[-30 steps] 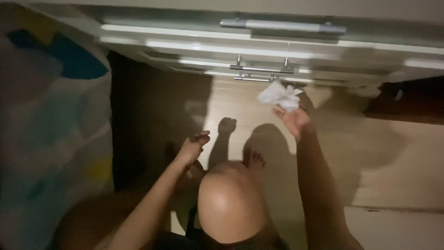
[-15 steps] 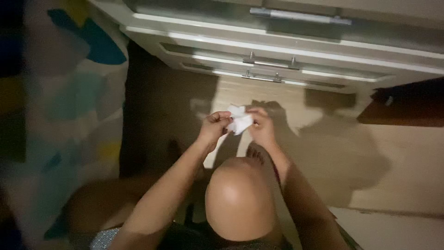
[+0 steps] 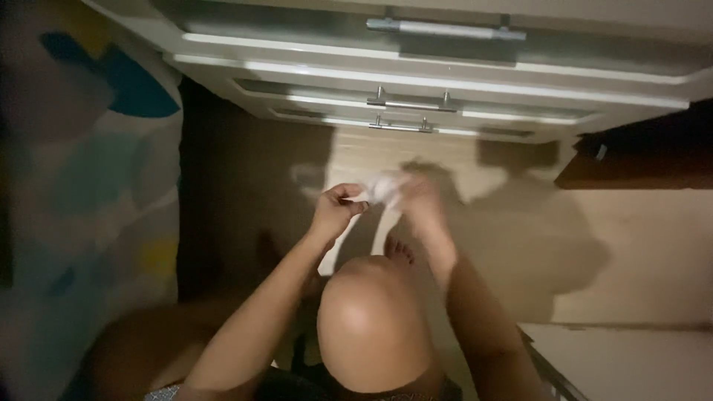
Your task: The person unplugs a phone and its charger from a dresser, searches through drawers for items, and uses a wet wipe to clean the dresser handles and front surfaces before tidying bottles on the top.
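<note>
A small white crumpled tissue (image 3: pixel 380 187) sits between the two hands, held up in the air above the pale wooden floor (image 3: pixel 639 245) and just beyond the person's raised bare knee (image 3: pixel 371 327). The left hand (image 3: pixel 334 212) is curled, its thumb and fingertips pinched together on the tissue's left edge. The right hand (image 3: pixel 420 202) closes on the tissue's right side — it is blurred, so the exact finger grip cannot be told, only that the fingers are bent around the paper. The two hands are close together, nearly touching, with the tissue bridging the gap between them.

The tissue is a bunched wad, a little wider than it is tall; its long axis runs roughly left to right from one hand to the other, tilted slightly up toward the right. Blur hides any clear end or point to it.

Below the hands, the toes of a bare foot (image 3: pixel 399 251) rest on the floor. Past the hands stands a white chest of drawers (image 3: pixel 594 89) with metal bar handles (image 3: pixel 444 30) — three drawer fronts show, stacked in view. To the left lies a pale patterned cloth (image 3: pixel 89 186) with blue and yellow patches. A dark brown object (image 3: pixel 646 160) lies on the floor at the right, near the drawers. The hands' shadows fall on the floor in front of the drawers.
</note>
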